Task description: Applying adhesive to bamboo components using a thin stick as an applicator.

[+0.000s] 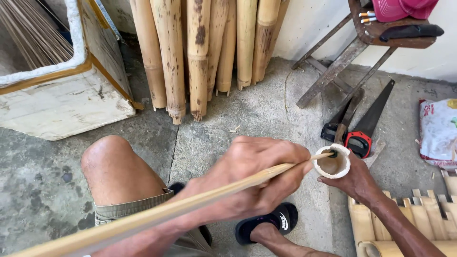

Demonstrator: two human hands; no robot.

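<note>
We log a long bamboo slat [157,212], pale yellow and smooth, flat-faced and narrow, tapering slightly toward its far end. Its long axis runs from about 8 o'clock at the lower left edge of the view up toward 2 o'clock, and its far tip points into the rim of a short bamboo tube [332,164]. The tube is a cut cylinder with a pale, whitish cut edge and a tan hollow interior; its open mouth faces up toward the camera. The slat tip touches the rim at roughly 11 o'clock on the mouth, where a small dark notch shows.

The left hand [252,178] is wrapped around the slat near its far end, fingers curled and pressed together over it. The right hand [354,183] cups the tube from below, at 5 o'clock of it; its fingers are mostly hidden, so we cannot tell how tightly they close.

At 12 o'clock, bamboo poles [200,52] lean against the wall. At 2 o'clock of the tube a handsaw [369,121] lies on the concrete floor [266,109]. A woven bamboo panel [404,223] sits at 5 o'clock.
</note>
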